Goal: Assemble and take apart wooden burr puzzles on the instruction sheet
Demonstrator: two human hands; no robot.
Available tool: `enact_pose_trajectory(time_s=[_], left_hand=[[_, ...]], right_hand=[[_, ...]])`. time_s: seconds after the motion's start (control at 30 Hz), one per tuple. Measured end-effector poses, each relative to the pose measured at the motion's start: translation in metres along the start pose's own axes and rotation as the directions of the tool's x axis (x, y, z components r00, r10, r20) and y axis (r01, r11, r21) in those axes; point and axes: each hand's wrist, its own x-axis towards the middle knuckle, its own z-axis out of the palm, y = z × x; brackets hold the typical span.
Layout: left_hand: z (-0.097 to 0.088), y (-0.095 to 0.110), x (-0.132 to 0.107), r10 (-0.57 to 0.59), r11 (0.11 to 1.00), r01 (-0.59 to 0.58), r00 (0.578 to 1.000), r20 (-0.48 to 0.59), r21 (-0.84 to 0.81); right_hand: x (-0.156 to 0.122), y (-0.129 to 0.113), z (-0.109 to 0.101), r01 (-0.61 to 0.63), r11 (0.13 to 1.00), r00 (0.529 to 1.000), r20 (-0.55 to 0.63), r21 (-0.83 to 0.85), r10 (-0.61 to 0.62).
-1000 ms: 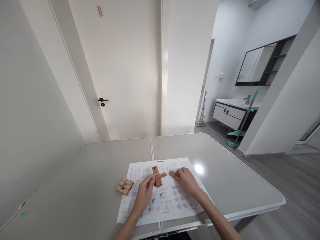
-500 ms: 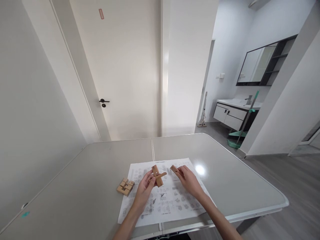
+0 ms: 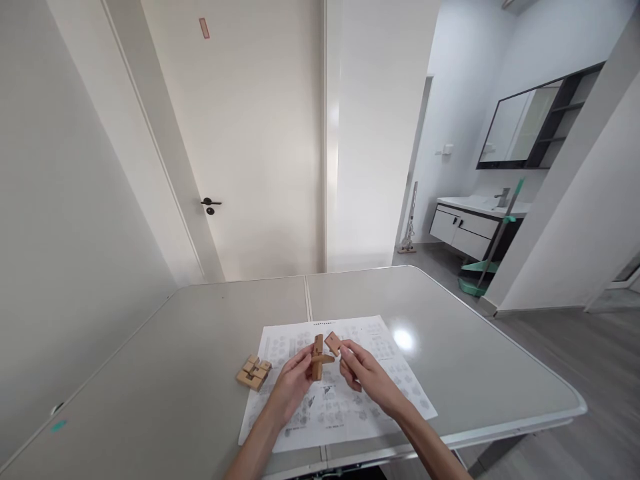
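Note:
My left hand [image 3: 293, 383] is closed on a cross of wooden puzzle pieces [image 3: 319, 357], held a little above the printed instruction sheet [image 3: 345, 407]. My right hand [image 3: 363, 373] pinches a single wooden piece [image 3: 333, 343] and holds it close to the right of the cross, nearly touching it. Both hands hover over the middle of the sheet, which lies flat on the grey table [image 3: 200, 360].
A small pile of loose wooden pieces [image 3: 254, 372] lies on the table just left of the sheet. The table's right edge [image 3: 525, 347] drops to the floor. A closed door [image 3: 250, 147] stands beyond the table, a bathroom vanity [image 3: 470, 227] at the far right.
My right hand lifted the single piece off the sheet and brought it leftward up to the cross. My left hand raised and turned the cross more upright.

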Motion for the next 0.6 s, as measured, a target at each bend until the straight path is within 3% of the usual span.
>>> enact_pose_trajectory(time_s=[0.2,0.43,0.6], left_hand=[[0.004,0.003,-0.005,-0.03,0.999,0.032,0.998,0.061,-0.032],[0.006,0.004,-0.006,-0.058,0.998,0.062,0.99,0.125,-0.03],[0.012,0.01,-0.009,-0.097,0.995,0.099,0.978,0.183,-0.004]], right_hand=[[-0.006,-0.013,0.011,0.017,1.0,0.985,0.169,0.022,-0.02],[-0.003,-0.014,0.007,0.02,0.999,0.972,0.234,-0.038,-0.01],[-0.002,-0.012,0.009,0.014,0.999,0.976,0.216,-0.034,-0.006]])
